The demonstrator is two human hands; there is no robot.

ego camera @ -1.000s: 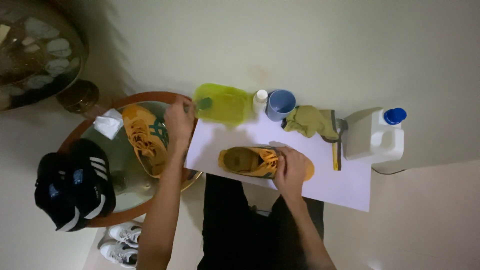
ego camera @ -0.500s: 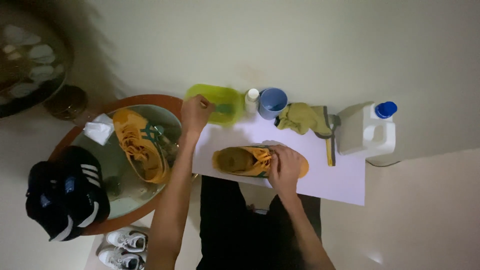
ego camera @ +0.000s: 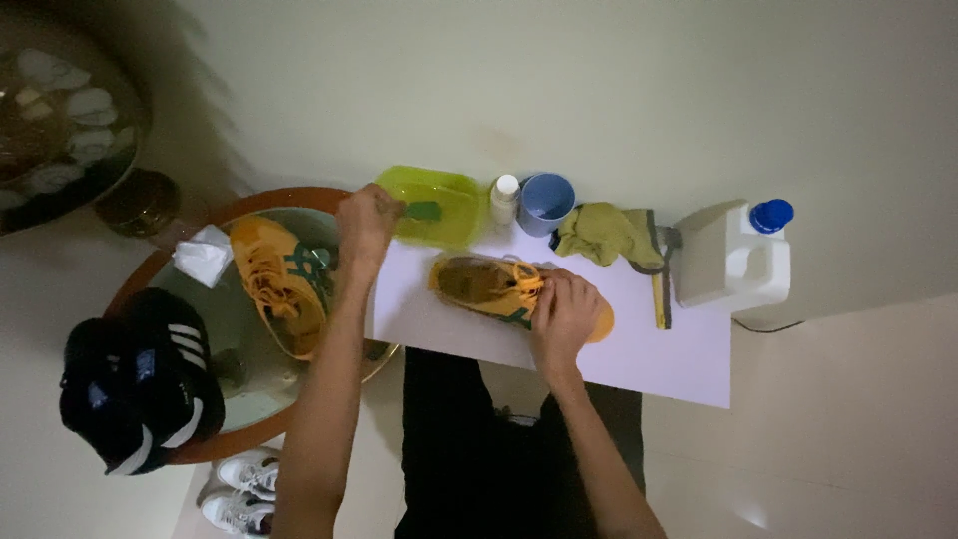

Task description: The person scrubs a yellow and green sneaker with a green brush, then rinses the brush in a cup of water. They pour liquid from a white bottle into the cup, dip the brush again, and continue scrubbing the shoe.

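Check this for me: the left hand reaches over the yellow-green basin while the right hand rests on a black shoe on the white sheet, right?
Not quite. In the head view the right hand rests on an orange shoe, not a black one; the left hand at the yellow-green basin and the white sheet are right.

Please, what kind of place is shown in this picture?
Probably a room at home, used as a shoe-cleaning spot on the floor: a yellow shoe on a white sheet, a green basin of water, a white jug, and more shoes on a round glass table.
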